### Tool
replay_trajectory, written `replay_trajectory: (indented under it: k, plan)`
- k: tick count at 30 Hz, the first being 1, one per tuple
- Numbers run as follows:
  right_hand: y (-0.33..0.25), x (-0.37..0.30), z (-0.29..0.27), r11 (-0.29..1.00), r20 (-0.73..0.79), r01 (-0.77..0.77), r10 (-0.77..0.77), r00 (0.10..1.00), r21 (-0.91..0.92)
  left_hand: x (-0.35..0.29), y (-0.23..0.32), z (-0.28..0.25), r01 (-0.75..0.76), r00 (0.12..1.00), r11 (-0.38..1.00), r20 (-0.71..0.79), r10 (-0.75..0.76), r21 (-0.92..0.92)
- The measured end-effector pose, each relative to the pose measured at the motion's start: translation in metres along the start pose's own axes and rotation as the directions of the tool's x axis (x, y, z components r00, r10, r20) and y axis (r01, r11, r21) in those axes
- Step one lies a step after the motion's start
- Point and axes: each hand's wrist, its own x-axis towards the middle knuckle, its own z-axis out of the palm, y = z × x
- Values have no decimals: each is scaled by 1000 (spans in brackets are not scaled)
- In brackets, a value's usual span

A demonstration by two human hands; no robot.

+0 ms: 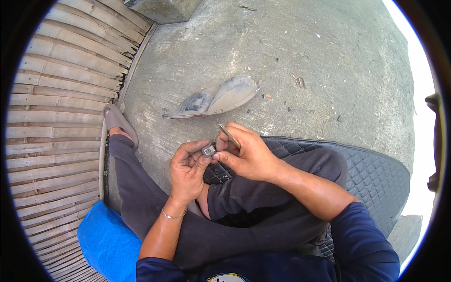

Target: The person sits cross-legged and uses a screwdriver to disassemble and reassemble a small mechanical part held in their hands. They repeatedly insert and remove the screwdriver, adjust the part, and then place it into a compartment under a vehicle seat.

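My left hand (187, 170) pinches a small, dark grey, block-like metal part (208, 150) between thumb and fingers, with a squarish recess facing up. Close beside it, my right hand (249, 154) grips a thin, worn metal strip or tool (229, 135) that slants up between its fingers; its exact kind I cannot make out. The right thumb and fingertips meet the side of the small part, so both hands nearly touch. Just beyond them on the concrete lies a curved, dusty grey-black plastic piece (230, 96) with a twisted shape.
I sit on a black quilted mat (376, 176) with one leg folded and the other stretched out in a brown slipper (121, 123). A bamboo-slat wall (61, 127) runs along the left. A blue sheet-covered bundle (108, 235) lies near left; a concrete block (167, 9) stands far left.
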Motion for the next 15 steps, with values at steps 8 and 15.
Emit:
replay_trajectory:
  k: [8, 15]
  plan:
    - [-3, 1, -2, 999, 5, 19, -19, 1000, -34, 0, 2, 0, -34, 999, 999, 10, 34, 9]
    - [-3, 0, -2, 1000, 1, 5, -5, 1000, -14, 0, 3, -1, -22, 1000, 1000, 12, 23, -18]
